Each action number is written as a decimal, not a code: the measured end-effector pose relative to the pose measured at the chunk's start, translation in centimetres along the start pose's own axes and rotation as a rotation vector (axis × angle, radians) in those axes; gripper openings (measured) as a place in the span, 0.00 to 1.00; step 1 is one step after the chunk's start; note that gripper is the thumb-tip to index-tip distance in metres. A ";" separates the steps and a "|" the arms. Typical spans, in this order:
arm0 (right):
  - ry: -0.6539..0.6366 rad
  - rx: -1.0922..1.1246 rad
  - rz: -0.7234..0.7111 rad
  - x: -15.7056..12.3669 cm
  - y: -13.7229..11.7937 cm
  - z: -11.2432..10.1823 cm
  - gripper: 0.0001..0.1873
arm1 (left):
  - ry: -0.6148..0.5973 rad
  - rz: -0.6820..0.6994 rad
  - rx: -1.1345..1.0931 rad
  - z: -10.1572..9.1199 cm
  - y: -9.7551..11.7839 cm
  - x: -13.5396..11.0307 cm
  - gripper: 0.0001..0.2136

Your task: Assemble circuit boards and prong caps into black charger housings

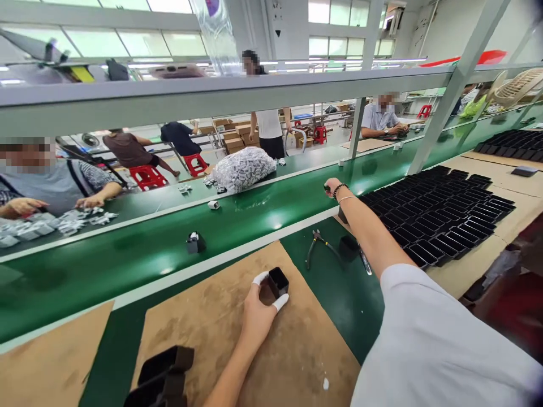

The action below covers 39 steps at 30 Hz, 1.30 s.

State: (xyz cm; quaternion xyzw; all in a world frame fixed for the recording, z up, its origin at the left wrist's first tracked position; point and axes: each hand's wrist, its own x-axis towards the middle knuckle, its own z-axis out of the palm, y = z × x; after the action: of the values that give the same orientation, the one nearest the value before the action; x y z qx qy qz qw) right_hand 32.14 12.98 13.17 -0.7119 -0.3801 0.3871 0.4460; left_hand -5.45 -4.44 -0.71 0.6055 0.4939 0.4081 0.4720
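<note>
My left hand rests on a brown cardboard sheet and pinches a small black square housing between thumb and forefinger, both capped in white finger cots. My right hand is stretched far out over the green conveyor belt. It wears a bead bracelet, and its fingers are curled round something small and dark that I cannot make out. Pliers lie on the green mat below that arm.
Rows of black housings cover the bench to the right. More black housings sit at the near left. A small part and a white one ride the belt. A bag of parts lies beyond. People work across the belt.
</note>
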 end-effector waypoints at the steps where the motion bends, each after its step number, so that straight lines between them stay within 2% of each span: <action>1: -0.048 -0.012 -0.010 -0.4 -0.2 1.1 0.20 | 0.019 0.004 -0.047 0.1 -0.1 0.1 0.31; 3: -0.174 -0.046 -0.053 -1.8 0.0 3.7 0.20 | 0.109 0.023 -0.180 0.2 -0.3 0.4 0.32; 4: -0.246 -0.061 -0.084 -2.9 0.5 5.1 0.18 | 0.193 0.042 -0.259 0.2 -0.4 0.7 0.32; 6: -0.410 -0.091 -0.164 -5.7 2.1 7.9 0.15 | 0.373 0.116 -0.374 0.0 -0.6 1.3 0.31; 8: -0.585 -0.142 -0.239 -8.9 4.3 10.0 0.13 | 0.495 0.155 -0.392 -0.6 -0.9 2.2 0.32; 10: -0.731 -0.232 -0.289 -11.8 6.3 11.4 0.15 | 0.575 0.178 -0.387 -1.4 -1.3 3.1 0.32; 12: -0.795 -0.328 -0.342 -13.9 7.3 12.0 0.15 | 0.620 0.179 -0.383 -2.0 -1.8 3.8 0.31; 15: -0.712 -0.420 -0.454 -15.9 7.1 11.8 0.10 | 0.628 0.155 -0.374 -2.2 -2.5 4.5 0.29; 18: -0.512 -0.572 -0.562 -17.7 6.2 11.2 0.05 | 0.609 0.138 -0.358 -1.9 -2.8 4.6 0.29; 21: -0.350 -0.924 -0.532 -20.2 6.2 11.4 0.11 | 0.588 0.137 -0.336 -1.5 -2.5 4.3 0.30; 23: -0.317 -1.091 -0.471 -21.8 6.8 12.5 0.17 | 0.571 0.153 -0.288 -1.4 -2.1 3.9 0.29; 25: -0.317 -1.139 -0.455 -22.9 7.4 13.9 0.19 | 0.551 0.184 -0.217 -1.2 -1.8 3.5 0.29; 29: -0.359 -1.085 -0.447 -22.6 7.1 15.7 0.15 | 0.518 0.283 -0.107 -1.0 -1.2 2.8 0.30; 33: -0.479 -0.960 -0.380 -20.8 6.1 14.0 0.08 | 0.503 0.427 -0.042 -1.0 -0.7 2.3 0.32; 35: -0.577 -0.721 -0.319 -20.1 6.1 12.6 0.10 | 0.495 0.499 -0.024 -1.1 -0.4 2.0 0.32; 39: -0.740 0.010 -0.150 -19.9 7.3 10.6 0.21 | 0.455 0.601 -0.002 -1.1 0.2 1.2 0.30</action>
State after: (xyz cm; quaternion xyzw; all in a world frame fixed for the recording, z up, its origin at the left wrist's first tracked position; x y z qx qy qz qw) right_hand 15.91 -3.31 7.40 -0.4920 -0.5648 0.5860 0.3090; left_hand -6.28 -3.09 -0.29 0.6168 0.3862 0.6529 0.2099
